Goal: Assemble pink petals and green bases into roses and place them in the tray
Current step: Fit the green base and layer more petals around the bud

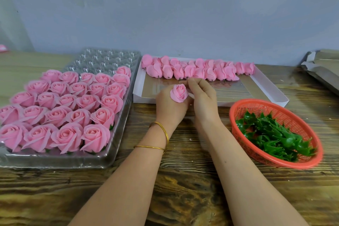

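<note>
At the left, a clear plastic tray (110,159) is sitting on the wooden table (183,189), its near rows filled with finished pink roses (67,135). In the middle, the left hand (168,108) is gripping a pink rose bud (178,92), and the right hand (203,99) is pinching its far edge. Behind them, a white box (271,88) is holding loose pink petal buds (198,70). At the near right, a red basket (238,108) is holding green bases (271,134).

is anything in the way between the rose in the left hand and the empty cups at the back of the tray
Nothing visible blocks it. The rose in the left hand is right of the tray; its empty cups lie behind the finished roses, open from above.
</note>
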A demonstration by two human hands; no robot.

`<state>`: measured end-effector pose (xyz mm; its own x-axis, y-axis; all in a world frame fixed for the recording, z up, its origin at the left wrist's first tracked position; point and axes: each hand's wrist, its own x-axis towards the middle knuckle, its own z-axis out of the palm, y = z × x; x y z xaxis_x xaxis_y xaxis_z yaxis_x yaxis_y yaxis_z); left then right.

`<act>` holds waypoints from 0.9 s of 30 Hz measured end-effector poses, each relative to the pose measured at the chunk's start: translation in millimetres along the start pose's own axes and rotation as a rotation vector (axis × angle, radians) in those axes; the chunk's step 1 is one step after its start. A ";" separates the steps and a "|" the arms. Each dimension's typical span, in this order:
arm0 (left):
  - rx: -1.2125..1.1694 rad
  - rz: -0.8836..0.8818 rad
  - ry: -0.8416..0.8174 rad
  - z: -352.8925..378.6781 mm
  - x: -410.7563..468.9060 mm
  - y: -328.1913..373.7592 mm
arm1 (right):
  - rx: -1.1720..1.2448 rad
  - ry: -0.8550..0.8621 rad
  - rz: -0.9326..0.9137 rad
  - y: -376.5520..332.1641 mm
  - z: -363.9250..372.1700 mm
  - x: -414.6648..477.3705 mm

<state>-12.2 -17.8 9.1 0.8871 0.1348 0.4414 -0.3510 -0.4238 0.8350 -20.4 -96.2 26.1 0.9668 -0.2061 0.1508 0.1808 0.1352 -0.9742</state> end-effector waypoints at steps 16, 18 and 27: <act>-0.047 -0.037 0.066 -3.2 0.4 -1.5 | -0.068 -0.063 -0.012 -2.0 2.5 -3.0; -0.043 -0.040 0.074 -3.3 0.5 -1.6 | -0.081 -0.069 -0.012 -1.1 1.8 -2.8; -0.063 -0.027 0.102 -3.0 1.5 -3.9 | -0.157 -0.106 -0.054 3.2 2.7 -1.2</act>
<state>-10.4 -13.3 7.5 0.8624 0.2376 0.4470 -0.3483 -0.3621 0.8646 -20.5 -92.9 23.3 0.9714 -0.1051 0.2127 0.2110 -0.0276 -0.9771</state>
